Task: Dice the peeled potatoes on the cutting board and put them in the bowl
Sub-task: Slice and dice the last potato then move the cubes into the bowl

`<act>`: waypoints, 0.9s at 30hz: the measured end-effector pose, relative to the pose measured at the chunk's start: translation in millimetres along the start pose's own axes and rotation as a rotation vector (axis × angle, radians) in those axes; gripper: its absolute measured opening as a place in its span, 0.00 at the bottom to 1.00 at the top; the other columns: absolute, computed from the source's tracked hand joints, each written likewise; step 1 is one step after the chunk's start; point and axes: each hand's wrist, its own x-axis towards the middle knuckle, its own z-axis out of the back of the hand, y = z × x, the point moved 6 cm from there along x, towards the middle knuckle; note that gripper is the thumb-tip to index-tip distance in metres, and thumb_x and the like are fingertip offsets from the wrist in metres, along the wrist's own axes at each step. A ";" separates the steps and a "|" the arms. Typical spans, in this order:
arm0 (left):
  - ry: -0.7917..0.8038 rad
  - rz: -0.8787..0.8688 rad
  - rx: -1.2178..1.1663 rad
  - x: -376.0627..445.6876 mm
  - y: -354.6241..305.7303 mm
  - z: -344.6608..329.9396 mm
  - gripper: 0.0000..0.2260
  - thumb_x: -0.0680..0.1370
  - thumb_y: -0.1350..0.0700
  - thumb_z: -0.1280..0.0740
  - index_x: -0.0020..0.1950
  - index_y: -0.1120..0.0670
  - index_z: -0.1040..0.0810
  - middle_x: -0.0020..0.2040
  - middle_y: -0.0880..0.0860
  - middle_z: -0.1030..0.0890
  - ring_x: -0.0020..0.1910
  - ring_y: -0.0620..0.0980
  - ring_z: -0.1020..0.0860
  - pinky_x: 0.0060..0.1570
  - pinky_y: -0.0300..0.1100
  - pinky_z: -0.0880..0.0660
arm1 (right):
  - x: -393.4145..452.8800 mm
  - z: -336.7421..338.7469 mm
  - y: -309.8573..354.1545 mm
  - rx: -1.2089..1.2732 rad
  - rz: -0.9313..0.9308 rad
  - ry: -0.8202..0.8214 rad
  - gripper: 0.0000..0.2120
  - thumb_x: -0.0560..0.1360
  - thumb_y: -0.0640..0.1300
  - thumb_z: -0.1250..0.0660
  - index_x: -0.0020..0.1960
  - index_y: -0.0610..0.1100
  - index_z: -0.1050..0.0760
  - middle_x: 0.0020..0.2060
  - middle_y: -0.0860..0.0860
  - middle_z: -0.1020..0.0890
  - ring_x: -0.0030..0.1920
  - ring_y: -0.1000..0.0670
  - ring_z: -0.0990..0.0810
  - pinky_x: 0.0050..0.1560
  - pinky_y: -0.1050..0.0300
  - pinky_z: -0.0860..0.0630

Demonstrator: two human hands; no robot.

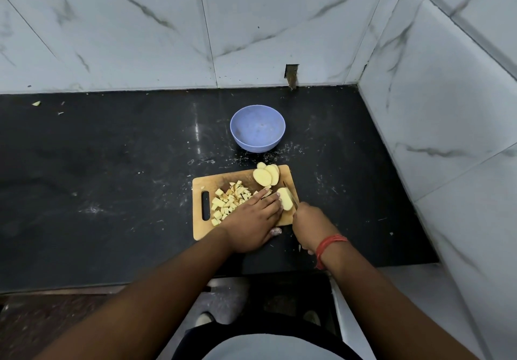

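Forearms and both hands over cutting board [240, 176]; dicing partly done, bowl [257, 128] holding nothing yet.

Left hand [253, 224]: flat, fingers spread, pressing down on potato piece [286, 198] at the board's right side, not curled round it. Right hand [309, 226]: clenched on knife [291, 194]; the handle is hidden in the fist and the blade shows only as a thin dark line beside the piece, so its angle is uncertain. Potato slices [265, 175]: stacked at the board's far right corner, uncut. Diced cubes [228, 201]: loose heap on the board's left half, near the handle slot. Bowl: on the dark counter [112, 177], beyond the board, apart from it. Handling, judged: potato firm, wet-slick, likely to skid; hold from above, fingertips back from the edge. Cubes light, scatter easily; scoop them cupped.
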 end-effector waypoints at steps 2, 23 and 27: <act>-0.008 -0.032 0.007 -0.2 1.7 2.3 0.27 0.84 0.43 0.46 0.73 0.62 0.28 0.72 0.59 0.27 0.76 0.58 0.35 0.79 0.55 0.49 | -1.8 -1.4 2.6 -0.020 -0.040 0.051 0.13 0.79 0.35 0.42 0.63 0.38 0.30 0.56 0.40 0.21 0.53 0.41 0.19 0.51 0.51 0.21; 0.033 0.029 0.002 -4.8 1.1 -3.3 0.28 0.85 0.42 0.50 0.78 0.58 0.35 0.77 0.57 0.32 0.79 0.56 0.40 0.80 0.55 0.52 | -51.8 -38.8 -35.1 0.060 -0.068 0.046 0.09 0.81 0.39 0.45 0.60 0.39 0.34 0.54 0.41 0.21 0.50 0.41 0.19 0.40 0.48 0.21; -0.014 0.049 0.000 -10.0 1.4 -1.9 0.27 0.85 0.43 0.50 0.78 0.59 0.33 0.77 0.57 0.32 0.79 0.56 0.40 0.79 0.55 0.48 | -40.9 -20.5 -17.2 0.058 -0.033 0.024 0.11 0.79 0.37 0.42 0.61 0.37 0.36 0.55 0.39 0.22 0.50 0.40 0.20 0.35 0.52 0.24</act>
